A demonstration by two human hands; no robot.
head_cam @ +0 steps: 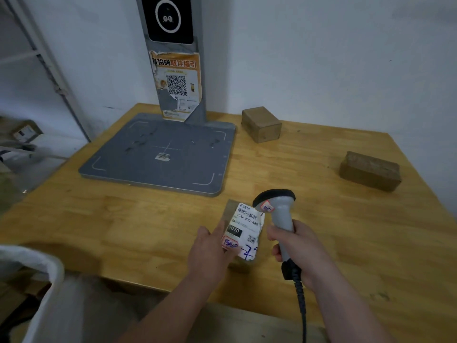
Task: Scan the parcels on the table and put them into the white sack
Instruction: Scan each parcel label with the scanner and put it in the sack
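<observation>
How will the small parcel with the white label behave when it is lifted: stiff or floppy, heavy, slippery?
The parcel probably stays stiff: its edges look straight and boxy. It is likely light, since it is small and the left hand alone holds it. Its wrap looks shiny, so it may be somewhat slippery.

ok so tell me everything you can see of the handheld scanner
The scanner looks like grey plastic with a black head bearing a small red-edged sticker. A dark coiled cable leaves the grip's base. The right hand grips its handle, holding it upright above the wooden table, head tipped toward the parcel label. Whether they touch is unclear.
</observation>
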